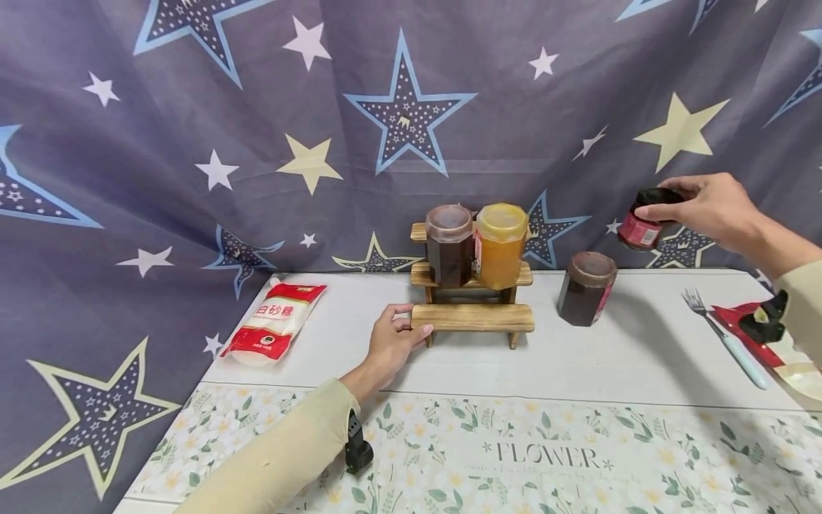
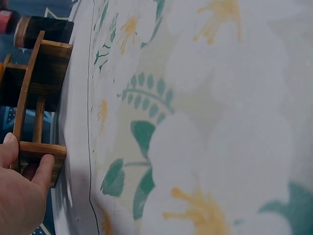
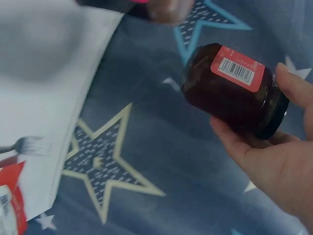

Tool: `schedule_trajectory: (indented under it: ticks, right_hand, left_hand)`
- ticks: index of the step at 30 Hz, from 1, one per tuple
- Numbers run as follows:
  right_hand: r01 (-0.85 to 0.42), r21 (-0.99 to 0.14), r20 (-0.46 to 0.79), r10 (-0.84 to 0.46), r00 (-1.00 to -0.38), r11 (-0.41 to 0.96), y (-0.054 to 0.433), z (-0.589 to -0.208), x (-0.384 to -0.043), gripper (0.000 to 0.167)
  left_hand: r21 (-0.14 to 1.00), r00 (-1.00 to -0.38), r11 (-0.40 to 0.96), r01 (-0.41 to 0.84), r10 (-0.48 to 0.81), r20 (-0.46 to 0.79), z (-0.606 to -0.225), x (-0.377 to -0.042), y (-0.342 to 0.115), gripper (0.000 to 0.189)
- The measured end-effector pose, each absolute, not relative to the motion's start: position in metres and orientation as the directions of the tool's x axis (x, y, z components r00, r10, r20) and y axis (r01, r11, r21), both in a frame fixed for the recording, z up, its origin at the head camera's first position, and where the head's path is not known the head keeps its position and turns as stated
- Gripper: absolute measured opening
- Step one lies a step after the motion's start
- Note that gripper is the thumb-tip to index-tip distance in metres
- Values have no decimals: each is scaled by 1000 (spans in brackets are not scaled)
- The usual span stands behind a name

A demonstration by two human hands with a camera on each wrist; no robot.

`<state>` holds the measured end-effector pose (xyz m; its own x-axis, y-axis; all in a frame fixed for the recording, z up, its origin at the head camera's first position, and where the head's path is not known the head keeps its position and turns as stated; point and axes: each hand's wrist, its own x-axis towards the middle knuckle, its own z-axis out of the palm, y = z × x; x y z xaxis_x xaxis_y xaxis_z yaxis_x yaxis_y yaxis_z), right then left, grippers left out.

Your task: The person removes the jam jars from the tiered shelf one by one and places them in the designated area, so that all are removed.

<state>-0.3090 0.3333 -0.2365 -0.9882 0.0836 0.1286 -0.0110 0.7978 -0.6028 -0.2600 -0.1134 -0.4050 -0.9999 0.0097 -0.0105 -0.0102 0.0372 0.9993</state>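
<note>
A small wooden stepped rack (image 1: 472, 318) stands at the back middle of the table, and my left hand (image 1: 393, 344) grips the left end of its lowest step. On an upper step sit a dark jar (image 1: 449, 246) and a jar of amber honey-like content (image 1: 500, 246), side by side. Raised above the table at the right, a small dark jar with a black lid and pink-red label (image 3: 230, 88) is held by the lid end in my right hand (image 1: 713, 207). Another dark jar (image 1: 586, 289) stands on the table right of the rack.
A red and white sugar bag (image 1: 272, 323) lies at the left. At the right are a fork with a pale blue handle (image 1: 732, 346) and a red packet (image 1: 748, 325), partly hidden by the right sleeve. A starry curtain (image 1: 411, 107) hangs behind the table.
</note>
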Motion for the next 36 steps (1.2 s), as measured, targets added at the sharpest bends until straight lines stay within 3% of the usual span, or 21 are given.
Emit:
schedule_trajectory:
  ticks: [5, 14, 16, 21, 30, 36]
  right_hand:
    - [19, -614, 135, 129, -982, 789, 348, -260, -301, 94]
    - [-12, -589, 180, 117, -977, 808, 361, -306, -292, 73]
    - [-9, -583, 161, 104, -981, 812, 362, -313, -289, 76]
    - [4, -582, 116, 88, -989, 813, 359, -326, -286, 85]
    - [-5, -603, 120, 84, -989, 798, 350, -341, -286, 84]
    - [-47, -612, 145, 53, -988, 789, 346, -347, -284, 71]
  left_hand:
    - [999, -1000, 30, -18, 6, -18, -404, -260, -113, 51]
    - [1000, -1000, 26, -18, 4, -18, -405, -260, -113, 51]
    - [999, -1000, 27, -18, 6, -18, -405, -260, -113, 51]
    - [999, -1000, 33, -16, 8, -16, -406, -261, -113, 51]
    - [999, -1000, 31, -14, 5, -15, -406, -261, -113, 52]
    - [999, -1000, 35, -15, 6, -15, -406, -260, -114, 52]
